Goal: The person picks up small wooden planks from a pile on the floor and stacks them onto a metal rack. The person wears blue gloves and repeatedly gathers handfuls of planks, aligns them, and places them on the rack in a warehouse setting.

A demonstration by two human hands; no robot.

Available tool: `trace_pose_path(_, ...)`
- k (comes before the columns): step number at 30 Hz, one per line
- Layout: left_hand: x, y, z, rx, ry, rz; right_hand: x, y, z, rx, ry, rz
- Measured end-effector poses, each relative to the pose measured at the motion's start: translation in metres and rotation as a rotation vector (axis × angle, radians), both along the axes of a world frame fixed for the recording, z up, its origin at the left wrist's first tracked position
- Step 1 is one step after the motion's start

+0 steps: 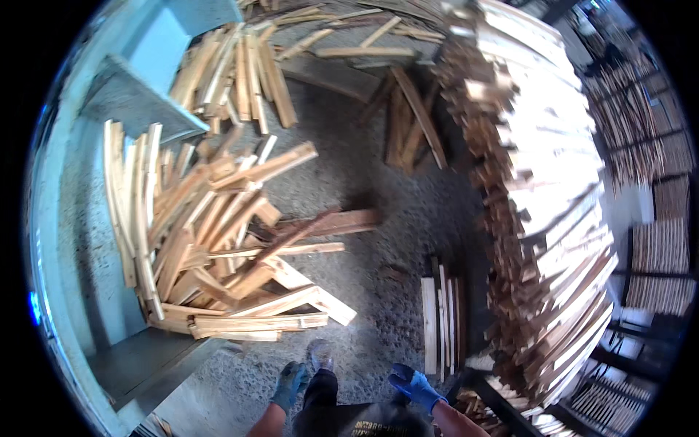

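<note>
My left hand (291, 382), in a teal-blue glove, hangs low beside my leg. Its fingers look loosely apart, and I see nothing held in it. On the other side of my body is my right hand (413, 386), gloved in blue, with fingers spread and holding nothing. Closest to the right hand is a small row of wooden slats (431, 324) on the ground. Ahead of the left hand lies a jumbled heap of short wooden boards (255, 319), leaning partly against a light-blue metal wall (76, 240). Neither hand touches any wood.
A tall stack of wooden slats (553, 197) rises at right, partly washed out by glare. Several boards (251, 76) lie beyond a blue metal divider (145, 102). Darker planks (408, 120) rest on the rough floor (349, 277). Stacked wood (659, 266) stands at far right.
</note>
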State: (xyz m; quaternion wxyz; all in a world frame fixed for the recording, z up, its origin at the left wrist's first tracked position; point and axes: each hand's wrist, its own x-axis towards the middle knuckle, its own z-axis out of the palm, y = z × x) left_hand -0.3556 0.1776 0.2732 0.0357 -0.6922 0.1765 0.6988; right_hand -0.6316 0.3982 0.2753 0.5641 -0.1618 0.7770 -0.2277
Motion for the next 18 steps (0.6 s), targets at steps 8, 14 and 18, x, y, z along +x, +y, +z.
trace_pose_path(8, -0.045, -0.056, 0.084, -0.098, 0.124, 0.429, -0.119, -0.152, 0.047, -0.293, -0.274, -0.045)
trace_pose_path(14, -0.070, -0.038, 0.066, -0.248, 0.189, 0.762, -0.223, -0.287, 0.036, -0.213, -0.269, 0.372)
trace_pose_path(18, -0.149, -0.052, 0.088, -0.146, -0.005, 0.916, -0.267, -0.376, 0.052, -0.233, -0.313, 0.185)
